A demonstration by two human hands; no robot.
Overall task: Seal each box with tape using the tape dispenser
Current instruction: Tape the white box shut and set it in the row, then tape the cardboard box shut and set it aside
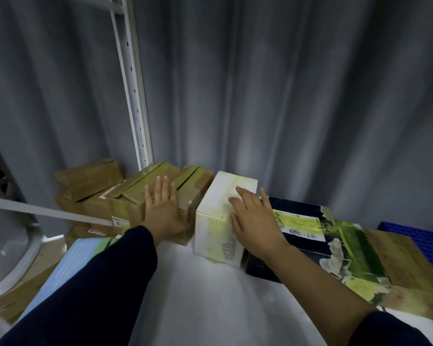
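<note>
Dark-sleeved hands lie flat, fingers spread, gripping nothing: right hand on the white cardboard box, left hand on the taped brown carton just left of it, seemingly steadying both.

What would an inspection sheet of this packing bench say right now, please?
Surface: white tabletop, boxes along its far side.
Job's things: white box in the middle, brown box to its left, dark box with yellowish tape to its right; tape dispenser not seen.
Clutter: stacked cartons far left; blue crate at right edge.
Hands: left hand flat on the brown box; right hand flat on the white box.
Cables: nothing seen.
Surroundings: grey curtain, white shelf post.
</note>
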